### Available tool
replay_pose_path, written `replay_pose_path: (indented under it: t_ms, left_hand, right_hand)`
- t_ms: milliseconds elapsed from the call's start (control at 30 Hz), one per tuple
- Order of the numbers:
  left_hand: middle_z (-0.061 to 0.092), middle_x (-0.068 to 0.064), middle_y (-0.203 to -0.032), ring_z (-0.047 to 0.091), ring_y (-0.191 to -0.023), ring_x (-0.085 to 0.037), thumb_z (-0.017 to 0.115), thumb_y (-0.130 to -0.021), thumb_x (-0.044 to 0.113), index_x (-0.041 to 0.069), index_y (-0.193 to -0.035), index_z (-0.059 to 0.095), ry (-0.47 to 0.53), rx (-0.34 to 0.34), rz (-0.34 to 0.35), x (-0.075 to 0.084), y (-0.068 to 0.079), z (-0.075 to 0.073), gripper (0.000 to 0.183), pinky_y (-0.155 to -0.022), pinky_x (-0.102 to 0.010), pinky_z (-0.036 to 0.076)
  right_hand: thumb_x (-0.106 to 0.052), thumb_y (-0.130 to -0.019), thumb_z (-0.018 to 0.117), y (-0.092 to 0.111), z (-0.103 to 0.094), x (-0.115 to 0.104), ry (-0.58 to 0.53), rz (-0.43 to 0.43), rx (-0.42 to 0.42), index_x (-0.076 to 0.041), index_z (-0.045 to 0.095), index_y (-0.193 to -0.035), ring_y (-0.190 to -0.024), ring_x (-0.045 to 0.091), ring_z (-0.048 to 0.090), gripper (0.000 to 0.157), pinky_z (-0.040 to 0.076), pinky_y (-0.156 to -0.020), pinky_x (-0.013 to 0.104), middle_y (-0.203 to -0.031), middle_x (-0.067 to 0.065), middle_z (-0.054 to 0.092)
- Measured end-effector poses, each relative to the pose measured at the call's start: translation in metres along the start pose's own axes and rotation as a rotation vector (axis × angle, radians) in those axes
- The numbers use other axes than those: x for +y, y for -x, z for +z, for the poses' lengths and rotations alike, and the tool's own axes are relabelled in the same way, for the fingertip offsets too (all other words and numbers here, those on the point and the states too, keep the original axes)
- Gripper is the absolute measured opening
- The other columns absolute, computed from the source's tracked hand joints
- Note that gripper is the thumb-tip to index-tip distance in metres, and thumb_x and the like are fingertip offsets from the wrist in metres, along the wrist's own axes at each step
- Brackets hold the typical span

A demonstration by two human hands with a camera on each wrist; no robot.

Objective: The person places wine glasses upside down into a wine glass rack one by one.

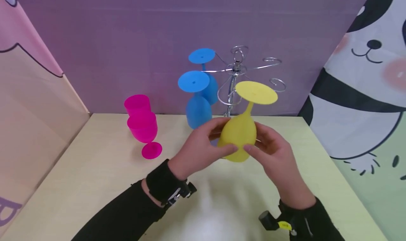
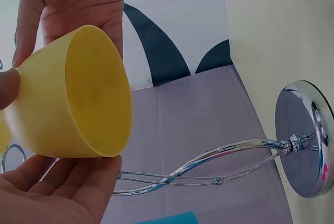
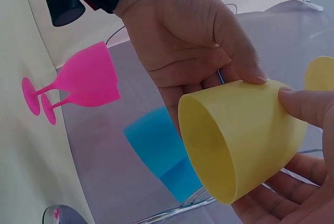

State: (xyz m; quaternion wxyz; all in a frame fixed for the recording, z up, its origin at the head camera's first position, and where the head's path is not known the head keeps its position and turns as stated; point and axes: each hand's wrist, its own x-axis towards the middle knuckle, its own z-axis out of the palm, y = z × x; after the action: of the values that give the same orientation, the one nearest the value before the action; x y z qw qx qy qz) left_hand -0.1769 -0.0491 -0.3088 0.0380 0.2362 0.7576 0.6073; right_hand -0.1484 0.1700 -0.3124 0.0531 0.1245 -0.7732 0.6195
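Observation:
Between both hands, upside down over the table, is a yellow plastic wine glass (image 1: 239, 133), its round foot on top and its mouth facing down. My left hand (image 1: 203, 147) grips the bowl from the left, thumb on the near side. From the right, my right hand (image 1: 276, 154) holds the same bowl, the two thumbs almost meeting. In the right wrist view the open mouth of the yellow wine glass (image 3: 250, 135) shows nothing inside. Just behind it stands a chrome wine glass rack (image 1: 236, 70) with curled arms.
Two blue wine glasses (image 1: 198, 110) hang upside down on the rack's left arms. Two pink wine glasses (image 1: 142, 126) stand upright at the back left of the table (image 1: 104, 170). The rack's round base (image 2: 300, 135) rests on the tabletop. A purple backdrop (image 1: 142, 40) rises behind.

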Motion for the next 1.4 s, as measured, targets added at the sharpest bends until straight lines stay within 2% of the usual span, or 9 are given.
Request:
replay_pose_path:
  t_ms: [200, 367, 533, 833, 1067, 1233, 1400]
  left_hand:
    - [0.057, 0.001, -0.141, 0.058, -0.124, -0.02, 0.081, -0.092, 0.022, 0.014, -0.154, 0.046, -0.045, 0.025, -0.023, 0.001, -0.012, 0.003, 0.071, -0.095, -0.034, 0.057]
    - [0.057, 0.0, -0.141, 0.058, -0.123, -0.021, 0.081, -0.092, 0.026, 0.014, -0.153, 0.046, -0.02, 0.025, -0.038, 0.001, -0.022, 0.004, 0.071, -0.094, -0.034, 0.057]
    - [0.055, -0.001, -0.143, 0.058, -0.125, -0.022, 0.079, -0.094, 0.026, 0.013, -0.155, 0.044, 0.01, 0.022, -0.053, 0.0, -0.026, 0.003, 0.071, -0.095, -0.036, 0.057]
    - [0.055, 0.003, -0.141, 0.056, -0.124, -0.021, 0.077, -0.095, 0.03, 0.015, -0.153, 0.045, 0.082, 0.036, -0.046, -0.006, -0.022, -0.006, 0.068, -0.091, -0.036, 0.059]
    - [0.056, 0.005, -0.14, 0.056, -0.125, -0.02, 0.079, -0.093, 0.036, 0.016, -0.151, 0.047, 0.066, 0.073, -0.076, -0.008, -0.016, -0.015, 0.069, -0.094, -0.036, 0.057]
    - [0.057, 0.007, -0.136, 0.057, -0.123, -0.019, 0.08, -0.092, 0.034, 0.018, -0.148, 0.05, 0.074, 0.101, -0.1, -0.011, -0.008, -0.02, 0.065, -0.092, -0.037, 0.058]
    - [0.056, 0.005, -0.138, 0.056, -0.124, -0.02, 0.081, -0.092, 0.028, 0.015, -0.148, 0.049, 0.073, 0.107, -0.085, -0.011, -0.002, -0.021, 0.066, -0.093, -0.037, 0.057]
  right_hand:
    - [-0.021, -0.101, 0.069, -0.009, -0.004, 0.001, -0.011, 0.037, 0.013, -0.01, 0.047, -0.154, -0.128, 0.025, 0.057, 0.058, 0.053, -0.097, 0.025, -0.148, 0.006, 0.054]
    - [-0.026, -0.102, 0.068, -0.018, -0.008, 0.003, -0.03, 0.045, 0.014, -0.013, 0.045, -0.156, -0.131, 0.026, 0.054, 0.061, 0.051, -0.098, 0.023, -0.152, 0.006, 0.051]
    - [-0.028, -0.102, 0.067, -0.024, -0.008, 0.007, -0.068, 0.052, 0.001, -0.013, 0.044, -0.157, -0.132, 0.026, 0.054, 0.061, 0.05, -0.099, 0.023, -0.153, 0.007, 0.05]
    - [-0.031, -0.102, 0.067, -0.035, -0.001, 0.009, -0.054, 0.038, -0.03, -0.015, 0.047, -0.155, -0.134, 0.027, 0.052, 0.059, 0.05, -0.101, 0.024, -0.151, 0.004, 0.051]
    - [-0.03, -0.101, 0.069, -0.04, 0.008, 0.007, -0.031, 0.039, -0.045, -0.014, 0.05, -0.152, -0.131, 0.026, 0.055, 0.056, 0.051, -0.1, 0.025, -0.147, 0.003, 0.055]
    - [-0.024, -0.101, 0.07, -0.041, 0.016, 0.006, -0.023, 0.036, -0.065, -0.013, 0.052, -0.151, -0.127, 0.024, 0.056, 0.055, 0.051, -0.101, 0.025, -0.143, 0.003, 0.058]
    - [-0.018, -0.1, 0.071, -0.037, 0.02, 0.005, -0.023, 0.01, -0.072, -0.011, 0.051, -0.151, -0.128, 0.023, 0.057, 0.055, 0.051, -0.101, 0.025, -0.144, 0.003, 0.057]
